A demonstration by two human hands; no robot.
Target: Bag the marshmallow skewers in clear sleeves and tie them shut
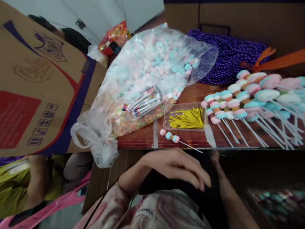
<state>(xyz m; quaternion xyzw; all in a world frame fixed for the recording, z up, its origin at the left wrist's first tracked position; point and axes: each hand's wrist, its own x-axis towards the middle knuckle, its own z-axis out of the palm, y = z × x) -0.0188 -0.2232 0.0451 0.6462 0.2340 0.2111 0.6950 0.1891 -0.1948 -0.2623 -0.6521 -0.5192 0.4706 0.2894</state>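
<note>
— Pink, blue, pink: three marshmallows are sitting on the one loose skewer (169, 135), which is lying just in front of the one clear tray (165, 121) of yellow ties (188, 119).
— And the hands?
— The left hand (176, 168) is hovering below that tray, off the table edge (238, 148), fingers slack, gripping nothing. The right hand (214, 156) is tucking under that edge; I cannot tell its grip.
— Anything else?
— One bag of marshmallows (152, 70) is lying left of the tray, one heap of finished skewers (250, 98) right of it.

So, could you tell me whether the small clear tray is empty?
Not empty: the clear plastic tray holds loose yellow twist ties.
</note>
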